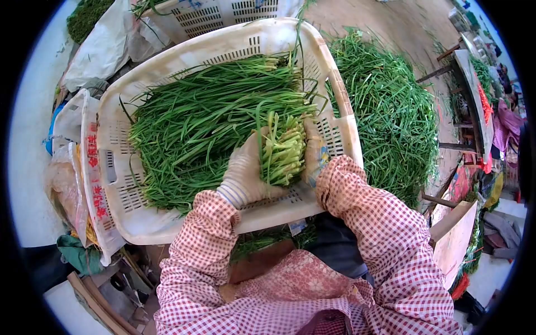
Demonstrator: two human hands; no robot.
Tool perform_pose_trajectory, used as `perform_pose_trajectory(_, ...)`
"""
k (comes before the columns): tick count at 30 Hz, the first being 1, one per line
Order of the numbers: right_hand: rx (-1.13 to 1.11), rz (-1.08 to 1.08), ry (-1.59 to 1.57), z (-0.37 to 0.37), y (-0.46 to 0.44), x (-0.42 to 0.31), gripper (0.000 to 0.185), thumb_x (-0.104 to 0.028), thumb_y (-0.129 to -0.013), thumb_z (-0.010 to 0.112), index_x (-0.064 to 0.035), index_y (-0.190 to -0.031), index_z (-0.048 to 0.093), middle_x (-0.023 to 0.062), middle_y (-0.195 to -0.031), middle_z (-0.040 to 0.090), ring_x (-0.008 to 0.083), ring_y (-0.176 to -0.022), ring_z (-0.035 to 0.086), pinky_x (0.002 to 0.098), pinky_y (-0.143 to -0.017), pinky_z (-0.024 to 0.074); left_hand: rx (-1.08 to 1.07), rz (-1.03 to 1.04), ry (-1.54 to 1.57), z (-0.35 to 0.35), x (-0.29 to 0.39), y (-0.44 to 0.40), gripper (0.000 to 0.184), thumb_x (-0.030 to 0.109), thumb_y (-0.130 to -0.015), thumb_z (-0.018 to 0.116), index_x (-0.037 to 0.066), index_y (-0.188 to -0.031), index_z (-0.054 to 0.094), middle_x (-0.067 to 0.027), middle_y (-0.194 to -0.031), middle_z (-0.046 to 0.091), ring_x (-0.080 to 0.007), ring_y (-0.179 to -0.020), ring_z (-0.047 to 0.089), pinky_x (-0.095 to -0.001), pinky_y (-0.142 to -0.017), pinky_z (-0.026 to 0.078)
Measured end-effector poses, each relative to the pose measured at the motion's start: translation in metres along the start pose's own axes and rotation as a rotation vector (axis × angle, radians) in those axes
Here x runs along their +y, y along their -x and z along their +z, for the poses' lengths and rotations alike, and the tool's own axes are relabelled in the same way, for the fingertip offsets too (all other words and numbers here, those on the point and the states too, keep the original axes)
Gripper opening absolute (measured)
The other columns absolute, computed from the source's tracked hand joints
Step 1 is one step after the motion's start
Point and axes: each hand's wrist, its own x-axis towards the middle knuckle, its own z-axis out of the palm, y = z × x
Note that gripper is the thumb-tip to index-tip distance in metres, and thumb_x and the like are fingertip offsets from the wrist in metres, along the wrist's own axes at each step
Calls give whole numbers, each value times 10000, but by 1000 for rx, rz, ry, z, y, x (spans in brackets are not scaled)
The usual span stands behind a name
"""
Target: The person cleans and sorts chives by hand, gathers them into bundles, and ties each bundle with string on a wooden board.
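Observation:
A bunch of garlic chives point(283, 151) is clasped between my two gloved hands, its pale cut ends turned up toward me. My left hand point(245, 170), in a white glove with a striped cuff, is wrapped round the left side, thumb in front. Against the right side, by the stem ends, presses my right hand point(314, 149); its fingers are partly hidden behind the bunch. Beneath lie more garlic chives point(206, 117) in a white plastic basket point(137, 222), their leaves pointing left and their stem ends right.
A large heap of loose green leaves point(385, 106) spreads on the floor right of the basket. Another white crate point(223, 14) stands beyond it, and one with red lettering point(92, 173) is at the left. A wooden bench point(474, 106) stands far right.

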Motion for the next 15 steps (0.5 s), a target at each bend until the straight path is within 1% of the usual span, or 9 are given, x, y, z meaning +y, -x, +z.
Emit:
perform_pose_trajectory(1, 0, 2, -1, 5, 6, 1, 584, -498, -978, 361, -2, -1222, 550, 167, -1173, 622, 287, -1002, 640, 405, -870, 539, 56, 54, 6, 1, 4, -2, 1188, 332, -395, 926, 26, -1382, 341, -211, -1209, 539, -369, -1113, 533, -415, -994, 412)
perform_pose_trajectory(2, -3, 6, -10, 9, 12, 0, 586, -498, -977, 364, 3, -1216, 551, 172, -1155, 629, 295, -996, 640, 406, -866, 540, 55, 53, 7, 2, 3, -4, 1188, 332, -395, 926, 26, -1382, 341, -211, -1209, 539, -369, -1113, 533, -415, -994, 412)
perform_pose_trajectory(5, -15, -108, -16, 0, 6, 9, 578, -478, -976, 378, 18, -1224, 540, 185, -1162, 620, 296, -1022, 626, 411, -917, 510, -190, -166, 858, 9, -8, -20, 1120, 329, -498, 895, 38, -1404, 305, -125, -1269, 529, -271, -1164, 502, -383, -1052, 369)
perform_pose_trajectory(7, 93, -160, 184, -8, -9, 13, 617, -499, -953, 417, 28, -1258, 518, 194, -1216, 587, 286, -1088, 584, 383, -959, 461, -265, -254, 1145, 5, -12, -21, 1098, 328, -532, 884, 42, -1412, 293, -96, -1289, 525, -238, -1181, 491, -373, -1071, 354)
perform_pose_trajectory(9, 155, -178, 308, -13, -24, 15, 678, -531, -923, 459, 35, -1293, 494, 202, -1272, 551, 280, -1147, 541, 352, -990, 415, -257, -52, 478, -9, 2, -20, 1011, 332, -620, 840, 41, -1413, 286, -40, -1295, 528, -204, -1207, 458, -346, -1117, 293)
perform_pose_trajectory(10, 132, -190, 264, -15, -31, 15, 658, -534, -923, 462, 18, -1280, 500, 190, -1249, 562, 280, -1119, 554, 365, -975, 431, -284, -25, 530, -4, -5, -23, 841, 406, -714, 747, 77, -1385, 362, -9, -1301, 531, -202, -1225, 445, -372, -1144, 237)
perform_pose_trajectory(11, 109, -199, 218, -14, -34, 14, 638, -536, -923, 464, 0, -1266, 507, 179, -1226, 573, 279, -1091, 568, 378, -959, 446, -277, -30, 534, -4, -7, -24, 841, 406, -714, 747, 77, -1385, 362, -9, -1301, 531, -202, -1225, 445, -372, -1144, 237)
perform_pose_trajectory(12, 88, -209, 169, -12, -36, 13, 619, -539, -923, 467, -17, -1253, 513, 167, -1203, 585, 278, -1063, 581, 391, -943, 461, -225, -79, 537, -5, -8, -25, 965, 307, -646, 831, 42, -1405, 296, -50, -1307, 525, -201, -1212, 470, -356, -1094, 312)
perform_pose_trajectory(15, 20, -252, 25, 0, -33, 4, 560, -547, -923, 475, -70, -1213, 531, 133, -1133, 619, 276, -979, 621, 431, -896, 507, -162, 182, 11, -4, -15, -30, 1052, 184, -578, 908, 20, -1406, 280, -78, -1307, 529, -188, -1188, 504, -336, -1028, 399)
